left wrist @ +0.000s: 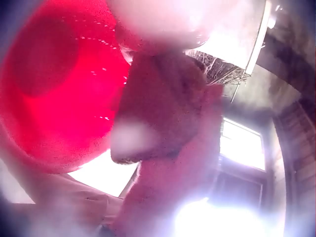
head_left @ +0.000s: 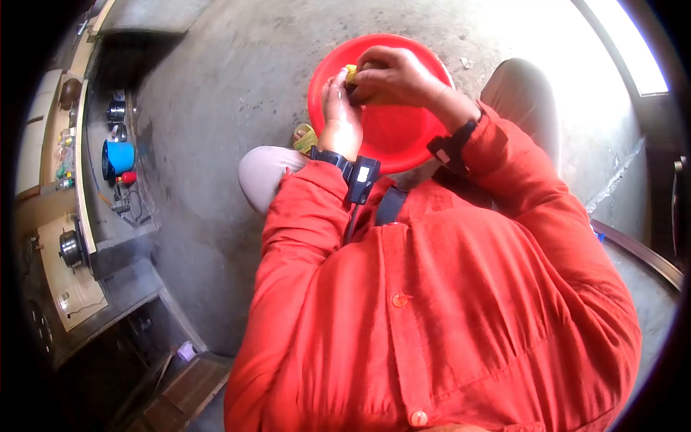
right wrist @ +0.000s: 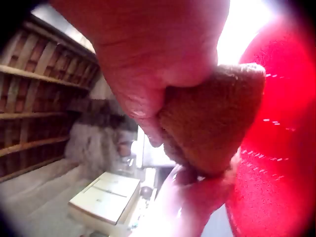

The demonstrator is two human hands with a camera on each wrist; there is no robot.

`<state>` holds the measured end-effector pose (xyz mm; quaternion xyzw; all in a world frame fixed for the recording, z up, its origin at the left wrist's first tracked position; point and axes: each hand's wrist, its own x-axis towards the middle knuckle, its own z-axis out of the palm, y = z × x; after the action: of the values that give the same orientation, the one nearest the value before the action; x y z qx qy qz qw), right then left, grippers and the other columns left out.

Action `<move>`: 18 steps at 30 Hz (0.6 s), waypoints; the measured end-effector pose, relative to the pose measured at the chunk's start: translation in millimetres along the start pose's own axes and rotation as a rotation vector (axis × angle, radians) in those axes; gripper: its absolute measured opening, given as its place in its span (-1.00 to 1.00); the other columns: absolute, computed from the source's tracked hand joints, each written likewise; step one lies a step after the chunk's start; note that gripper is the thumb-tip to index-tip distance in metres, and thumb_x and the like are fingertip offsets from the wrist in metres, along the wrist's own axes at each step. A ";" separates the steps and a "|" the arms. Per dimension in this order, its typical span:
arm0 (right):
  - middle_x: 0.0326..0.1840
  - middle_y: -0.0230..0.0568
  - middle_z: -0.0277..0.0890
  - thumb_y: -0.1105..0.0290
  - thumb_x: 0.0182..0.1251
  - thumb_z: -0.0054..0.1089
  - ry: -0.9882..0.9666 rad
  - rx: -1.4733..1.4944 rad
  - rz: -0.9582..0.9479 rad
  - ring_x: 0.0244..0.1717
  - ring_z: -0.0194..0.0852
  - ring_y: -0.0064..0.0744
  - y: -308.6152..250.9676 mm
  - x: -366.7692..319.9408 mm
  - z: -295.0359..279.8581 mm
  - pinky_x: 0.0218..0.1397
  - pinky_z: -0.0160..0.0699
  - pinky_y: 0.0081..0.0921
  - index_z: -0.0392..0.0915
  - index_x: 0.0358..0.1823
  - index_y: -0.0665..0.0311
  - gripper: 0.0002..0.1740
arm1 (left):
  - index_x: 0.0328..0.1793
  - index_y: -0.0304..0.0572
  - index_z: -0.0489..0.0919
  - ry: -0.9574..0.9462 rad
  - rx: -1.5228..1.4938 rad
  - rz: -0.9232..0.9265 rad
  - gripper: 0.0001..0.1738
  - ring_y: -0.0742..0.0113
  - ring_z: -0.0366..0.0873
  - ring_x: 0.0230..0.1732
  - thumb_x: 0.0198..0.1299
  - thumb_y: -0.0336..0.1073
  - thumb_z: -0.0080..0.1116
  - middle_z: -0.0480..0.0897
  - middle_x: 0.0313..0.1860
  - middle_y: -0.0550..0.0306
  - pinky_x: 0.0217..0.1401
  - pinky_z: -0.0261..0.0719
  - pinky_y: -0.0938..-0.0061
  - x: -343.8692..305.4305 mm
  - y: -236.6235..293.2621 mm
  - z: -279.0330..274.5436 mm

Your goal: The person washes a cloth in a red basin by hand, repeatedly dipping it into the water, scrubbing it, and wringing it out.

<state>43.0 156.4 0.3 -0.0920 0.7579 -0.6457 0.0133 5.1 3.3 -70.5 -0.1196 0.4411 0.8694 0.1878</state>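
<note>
Both hands meet over a red plastic basin (head_left: 403,140) on the floor. My right hand (head_left: 397,74) grips a thick, fuzzy sponge (right wrist: 217,118), its fingers bent over the upper side. That sponge looks brown in the wrist views, while a bit of yellow shows between the hands in the head view. Wet and shiny, my left hand (head_left: 341,115) pinches the lower edge of the sponge, opposite the right hand. In the left wrist view the sponge (left wrist: 158,108) spans the space between the two hands. Part of the left fingers is hidden behind the right hand.
Grey concrete floor (head_left: 209,108) surrounds the basin. The person's knees (head_left: 266,176) flank it, and a yellow-green slipper (head_left: 306,138) is beside its left rim. Along the left stand a blue bucket (head_left: 119,158), a dark pot (head_left: 70,248) and shelving.
</note>
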 end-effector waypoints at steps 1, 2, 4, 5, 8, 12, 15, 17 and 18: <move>-0.25 -0.22 0.59 0.26 0.17 0.33 -0.057 -0.019 -0.075 -0.18 0.57 -0.42 -4.4 -6.4 4.2 -0.15 0.54 -0.44 0.54 -0.13 0.31 -0.67 | 0.00 -0.03 0.54 -0.035 0.016 0.014 -0.71 0.28 0.57 -0.07 0.30 -0.07 0.03 0.57 -0.10 0.06 -0.01 0.54 0.32 4.1 -10.0 -6.0; -0.30 -0.11 0.57 0.21 0.09 0.28 0.093 -0.459 -0.368 -0.32 0.60 -0.11 -22.6 -10.0 13.7 -0.30 0.56 -0.29 0.55 -0.29 0.25 -0.73 | 0.00 -0.04 0.50 -0.232 0.152 0.116 -0.73 0.29 0.54 -0.04 0.34 -0.09 -0.05 0.56 -0.09 0.11 0.03 0.51 0.33 5.3 -13.0 -11.1; -0.36 -0.12 0.51 0.19 0.13 0.20 0.065 -0.708 -0.472 -0.40 0.57 -0.06 -36.0 -23.2 30.3 -0.41 0.57 -0.27 0.47 -0.32 0.22 -0.75 | 0.00 -0.07 0.42 -0.603 0.349 0.386 -0.75 0.30 0.49 0.00 0.41 -0.14 -0.21 0.52 -0.07 0.19 0.11 0.45 0.34 7.7 -18.9 -21.1; -0.37 -0.12 0.49 0.19 0.15 0.19 0.049 -0.874 -0.413 -0.43 0.57 -0.10 -42.5 -28.5 36.3 -0.46 0.58 -0.27 0.45 -0.33 0.22 -0.75 | 0.04 -0.14 0.40 -0.787 -0.392 -0.063 -0.75 0.29 0.45 0.01 0.43 -0.21 -0.24 0.49 -0.02 0.17 0.10 0.45 0.40 -9.4 -11.0 -5.3; -0.40 -0.11 0.55 0.20 0.18 0.11 0.087 -0.950 -0.307 -0.47 0.60 -0.13 15.8 4.5 23.6 -0.47 0.60 -0.23 0.50 -0.35 0.23 -0.76 | 0.00 -0.07 0.52 -0.124 0.392 0.244 -0.61 0.24 0.50 0.05 0.42 0.00 -0.23 0.56 0.01 0.17 0.20 0.41 0.35 19.4 -43.5 -15.9; -0.52 -0.23 0.53 0.20 0.15 0.11 0.113 -1.131 -0.354 -0.47 0.62 -0.19 12.1 3.5 16.1 -0.49 0.61 -0.26 0.55 -0.41 0.18 -0.79 | 0.02 -0.10 0.51 0.033 -0.095 -0.147 -0.52 0.19 0.45 0.15 0.37 0.11 -0.18 0.54 0.10 0.06 0.24 0.38 0.25 -17.9 -14.2 21.4; -0.54 -0.28 0.51 0.22 0.11 0.14 0.191 -1.062 -0.389 -0.46 0.63 -0.28 -13.6 -18.6 41.8 -0.59 0.58 -0.36 0.55 -0.50 0.16 -0.81 | 0.12 -0.14 0.47 -0.107 -0.153 -0.229 -0.42 0.13 0.44 0.16 0.35 0.19 -0.22 0.53 0.08 0.01 0.24 0.39 0.24 -15.7 -13.7 -1.9; -0.54 -0.24 0.51 0.21 0.12 0.12 0.150 -1.054 -0.232 -0.41 0.63 -0.20 -15.9 -19.2 44.7 -0.50 0.61 -0.29 0.57 -0.49 0.18 -0.79 | 0.16 -0.20 0.44 -0.014 -0.112 -0.212 -0.40 0.11 0.47 0.14 0.36 0.18 -0.23 0.53 0.08 -0.04 0.21 0.42 0.23 -11.2 -16.9 -4.3; -0.52 -0.20 0.54 0.20 0.15 0.10 0.125 -1.002 -0.129 -0.38 0.64 -0.16 -20.5 -19.0 36.6 -0.42 0.62 -0.24 0.58 -0.46 0.20 -0.77 | 0.16 -0.24 0.43 0.061 -0.062 -0.180 -0.39 0.11 0.48 0.12 0.36 0.17 -0.23 0.53 0.06 -0.06 0.19 0.45 0.23 -13.3 -14.8 4.3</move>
<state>69.3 120.6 12.4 -0.0947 0.9667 -0.2065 -0.1178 23.2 11.8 -73.7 -0.1911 0.4072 0.8580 0.2478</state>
